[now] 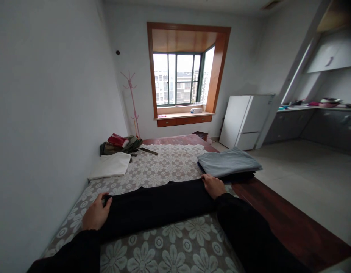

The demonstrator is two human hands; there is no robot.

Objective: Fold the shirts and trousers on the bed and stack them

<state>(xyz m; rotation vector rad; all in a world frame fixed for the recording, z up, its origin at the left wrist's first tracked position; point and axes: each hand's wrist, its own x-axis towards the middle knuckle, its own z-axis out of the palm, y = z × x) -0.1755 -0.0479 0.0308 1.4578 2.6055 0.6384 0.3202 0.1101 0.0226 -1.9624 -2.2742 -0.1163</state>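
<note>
A long black garment [161, 206], folded into a strip, lies across the flower-patterned tablecloth [175, 261] in front of me. Whether it is a pair of trousers I cannot tell for sure. My left hand [96, 213] pinches its left end near the far corner, thumb and fingers curled around the edge. At the far right corner, my right hand [213, 185] has its fingers closed on the fabric. Just beyond that hand sits a stack of folded clothes, with a grey-blue folded garment [229, 161] on top and dark cloth [240, 176] under it.
A white folded cloth [111, 166] lies at the left by the wall, with a dark green bag [132, 144] and a red packet [117, 140] behind it. The table's reddish wooden edge [291, 220] shows on the right. A white fridge [234, 119] and pink coat stand [132, 102] stand farther back.
</note>
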